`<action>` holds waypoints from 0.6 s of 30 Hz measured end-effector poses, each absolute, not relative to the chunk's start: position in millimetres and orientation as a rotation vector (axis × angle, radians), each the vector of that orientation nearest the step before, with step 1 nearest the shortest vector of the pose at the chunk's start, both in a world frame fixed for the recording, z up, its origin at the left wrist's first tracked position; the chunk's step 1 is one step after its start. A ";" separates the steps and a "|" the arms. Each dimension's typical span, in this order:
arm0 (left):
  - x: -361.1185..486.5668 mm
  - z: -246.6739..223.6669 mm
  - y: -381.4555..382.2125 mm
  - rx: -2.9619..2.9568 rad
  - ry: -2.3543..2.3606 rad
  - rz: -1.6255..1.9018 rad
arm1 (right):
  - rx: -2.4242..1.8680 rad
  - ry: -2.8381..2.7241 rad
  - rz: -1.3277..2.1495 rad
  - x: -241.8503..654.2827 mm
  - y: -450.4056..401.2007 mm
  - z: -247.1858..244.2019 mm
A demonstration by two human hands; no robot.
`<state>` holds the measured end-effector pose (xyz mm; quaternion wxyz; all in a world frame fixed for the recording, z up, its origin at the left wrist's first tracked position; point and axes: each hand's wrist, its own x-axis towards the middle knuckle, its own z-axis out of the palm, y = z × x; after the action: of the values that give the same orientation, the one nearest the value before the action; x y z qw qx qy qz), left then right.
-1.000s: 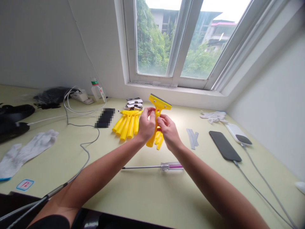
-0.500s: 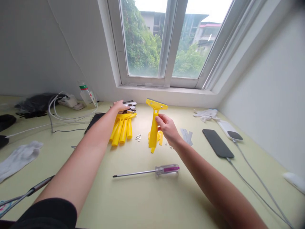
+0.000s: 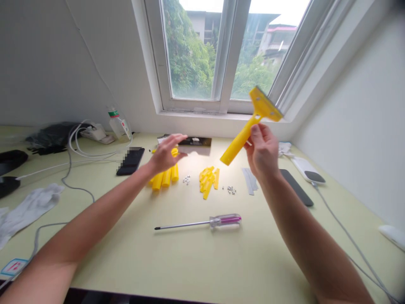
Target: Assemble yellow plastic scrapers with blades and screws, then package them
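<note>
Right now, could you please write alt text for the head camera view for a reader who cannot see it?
The right hand holds up a tilted yellow plastic scraper; the left hand hovers over yellow handles on a pale green desk.

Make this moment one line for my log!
right hand: holds yellow plastic scraper up | left hand: open, over yellow plastic handles | purple-handled screwdriver: lying untouched

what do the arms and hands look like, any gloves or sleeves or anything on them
Both arms are bare: the left forearm and right forearm show no sleeves, cables or markings. The left hand and right hand are ungloved, and no watch, ring or bracelet can be made out on either.
</note>
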<state>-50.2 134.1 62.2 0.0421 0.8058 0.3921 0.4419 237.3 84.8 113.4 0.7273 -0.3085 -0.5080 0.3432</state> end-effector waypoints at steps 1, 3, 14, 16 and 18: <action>-42.0 55.1 114.2 2.638 0.975 1.364 | -0.632 -1.109 0.707 240.0 81.7 119.5; -26.8 41.7 81.2 2.832 0.674 1.411 | -0.591 -1.123 0.664 240.7 75.9 125.9; -11.0 12.7 54.4 2.420 0.798 1.678 | -0.921 -1.460 0.996 212.3 73.8 87.3; -9.2 10.8 54.5 2.160 0.819 1.636 | -0.929 -1.451 1.071 207.8 72.6 83.9; -5.2 11.0 52.5 1.824 0.757 1.515 | -0.928 -1.417 1.126 204.8 71.9 81.3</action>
<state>-5.2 52.5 11.0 0.3204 0.6940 0.2882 0.5767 204.8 71.9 81.3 0.5259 -0.3882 -0.5926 0.4707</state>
